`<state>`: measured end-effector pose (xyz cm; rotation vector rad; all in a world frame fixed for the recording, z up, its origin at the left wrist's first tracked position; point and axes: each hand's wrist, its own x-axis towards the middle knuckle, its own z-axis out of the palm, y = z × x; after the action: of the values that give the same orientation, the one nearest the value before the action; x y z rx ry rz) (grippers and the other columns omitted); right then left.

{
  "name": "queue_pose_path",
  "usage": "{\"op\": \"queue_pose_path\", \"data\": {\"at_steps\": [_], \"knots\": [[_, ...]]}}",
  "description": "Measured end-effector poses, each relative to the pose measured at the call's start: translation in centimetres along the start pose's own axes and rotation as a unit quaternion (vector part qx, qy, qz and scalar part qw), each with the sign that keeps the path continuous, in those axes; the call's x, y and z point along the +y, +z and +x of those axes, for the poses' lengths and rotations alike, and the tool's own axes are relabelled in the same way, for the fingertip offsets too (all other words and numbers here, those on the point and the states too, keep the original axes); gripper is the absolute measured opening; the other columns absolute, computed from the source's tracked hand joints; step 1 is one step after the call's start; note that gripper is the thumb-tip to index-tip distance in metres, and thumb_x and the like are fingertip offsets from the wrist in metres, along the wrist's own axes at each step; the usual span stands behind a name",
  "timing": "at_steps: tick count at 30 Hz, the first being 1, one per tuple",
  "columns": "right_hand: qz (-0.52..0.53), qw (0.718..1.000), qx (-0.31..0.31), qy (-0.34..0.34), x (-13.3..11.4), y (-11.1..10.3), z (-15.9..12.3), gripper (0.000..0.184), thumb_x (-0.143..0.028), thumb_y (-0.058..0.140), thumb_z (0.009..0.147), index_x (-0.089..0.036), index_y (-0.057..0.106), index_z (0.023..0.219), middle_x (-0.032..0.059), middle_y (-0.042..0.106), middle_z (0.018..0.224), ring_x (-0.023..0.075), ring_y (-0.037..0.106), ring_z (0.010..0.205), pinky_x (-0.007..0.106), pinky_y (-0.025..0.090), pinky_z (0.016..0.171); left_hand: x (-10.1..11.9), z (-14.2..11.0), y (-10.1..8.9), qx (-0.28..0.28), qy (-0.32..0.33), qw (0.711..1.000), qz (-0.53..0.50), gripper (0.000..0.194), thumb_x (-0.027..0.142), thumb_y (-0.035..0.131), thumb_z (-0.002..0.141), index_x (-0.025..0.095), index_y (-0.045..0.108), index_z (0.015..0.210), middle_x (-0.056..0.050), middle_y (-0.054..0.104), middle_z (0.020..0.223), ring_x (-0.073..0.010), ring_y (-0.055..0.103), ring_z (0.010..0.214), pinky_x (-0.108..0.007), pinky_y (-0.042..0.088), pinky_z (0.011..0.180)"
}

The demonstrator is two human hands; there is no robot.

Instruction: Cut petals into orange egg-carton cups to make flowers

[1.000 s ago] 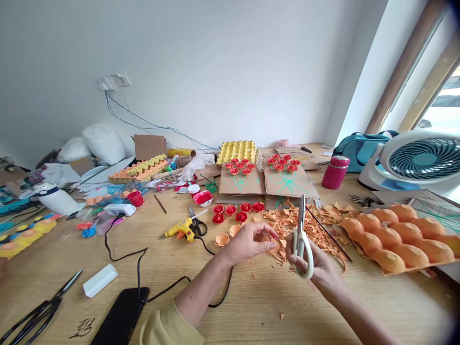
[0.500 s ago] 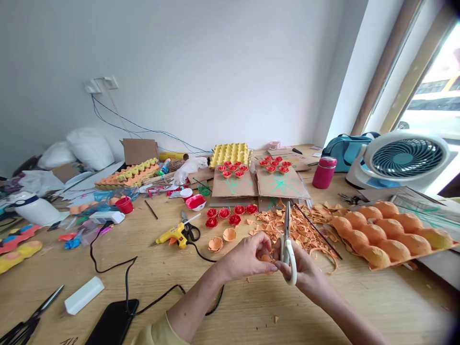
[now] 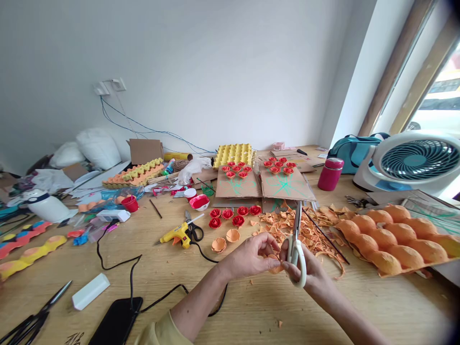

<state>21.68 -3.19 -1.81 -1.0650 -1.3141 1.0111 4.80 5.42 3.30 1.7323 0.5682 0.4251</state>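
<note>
Between its fingertips my left hand [image 3: 253,256] pinches an orange egg-carton cup [image 3: 276,266], mostly hidden by the fingers. My right hand [image 3: 309,268] is closed around white-handled scissors [image 3: 297,254], their blades pointing away from me and pressed together. The right fingertips also come up to the edge of the cup. Orange carton scraps [image 3: 305,227] lie in a heap just beyond the hands. To the left rest cut orange cups [image 3: 219,245] and several red paper roses [image 3: 237,220].
A yellow glue gun [image 3: 178,235] with a black cord lies left of my hands, beside black scissors [image 3: 195,232]. An orange egg carton [image 3: 398,237] and a fan [image 3: 413,160] stand on the right. Cardboard panels with red flowers [image 3: 285,184] lean behind. A phone [image 3: 117,321] is near the front.
The whole scene has shifted slightly to the right as the view turned left. More of the orange cup shows below my left fingers. Both hands keep their hold.
</note>
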Motion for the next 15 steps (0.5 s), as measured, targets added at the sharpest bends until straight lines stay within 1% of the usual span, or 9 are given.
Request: {"op": "queue_pose_path", "data": {"at_steps": [4, 8, 11, 13, 15], "knots": [[-0.023, 1.0, -0.01, -0.001, 0.6, -0.2, -0.3, 0.031, -0.048, 0.068, 0.085, -0.024, 0.055, 0.099, -0.001, 0.055, 0.082, 0.0139, 0.047, 0.066, 0.025, 0.039, 0.055, -0.5, 0.1, 0.0, 0.001, 0.006, 1.0, 0.008, 0.023, 0.024, 0.068, 0.076, 0.019, 0.054, 0.093, 0.003, 0.054, 0.072, -0.0114, 0.05, 0.066, -0.025, 0.039, 0.062], [-0.043, 0.999, -0.013, -0.003, 1.1, -0.4, -0.5, 0.028, -0.046, 0.065, 0.088, -0.025, 0.054, 0.103, -0.0004, 0.056, 0.085, 0.0143, 0.049, 0.069, 0.024, 0.04, 0.056, -0.9, 0.3, 0.1, 0.021, 0.005, 0.999, 0.023, 0.026, 0.023, 0.067, 0.077, 0.018, 0.055, 0.099, 0.004, 0.051, 0.072, -0.0107, 0.047, 0.065, -0.024, 0.038, 0.059], [-0.033, 0.999, 0.003, -0.017, 0.9, -0.2, -0.4, 0.028, -0.047, 0.067, 0.086, -0.024, 0.054, 0.097, -0.0014, 0.054, 0.081, 0.0145, 0.049, 0.068, 0.025, 0.04, 0.055, -0.9, 0.3, 0.3, 0.025, 0.005, 1.0, 0.01, 0.035, 0.026, 0.071, 0.075, 0.017, 0.056, 0.105, 0.001, 0.055, 0.079, -0.0118, 0.051, 0.07, -0.025, 0.041, 0.064], [-0.025, 0.999, 0.024, -0.022, 0.7, -0.1, -0.2, 0.029, -0.048, 0.068, 0.085, -0.024, 0.054, 0.092, -0.0018, 0.053, 0.08, 0.0143, 0.048, 0.066, 0.025, 0.04, 0.054, -1.0, 0.3, 0.4, 0.011, 0.006, 1.0, -0.015, 0.045, 0.026, 0.075, 0.072, 0.018, 0.055, 0.112, -0.001, 0.059, 0.089, -0.0135, 0.055, 0.077, -0.027, 0.045, 0.07], [-0.021, 0.999, 0.046, -0.018, 0.5, 0.0, -0.1, 0.03, -0.049, 0.069, 0.083, -0.024, 0.053, 0.091, -0.0019, 0.054, 0.079, 0.0142, 0.047, 0.064, 0.025, 0.04, 0.054, -1.2, 0.3, 0.5, -0.004, 0.003, 0.999, -0.045, 0.054, 0.022, 0.077, 0.07, 0.02, 0.053, 0.118, -0.003, 0.061, 0.097, -0.0151, 0.058, 0.083, -0.029, 0.046, 0.075]]}}
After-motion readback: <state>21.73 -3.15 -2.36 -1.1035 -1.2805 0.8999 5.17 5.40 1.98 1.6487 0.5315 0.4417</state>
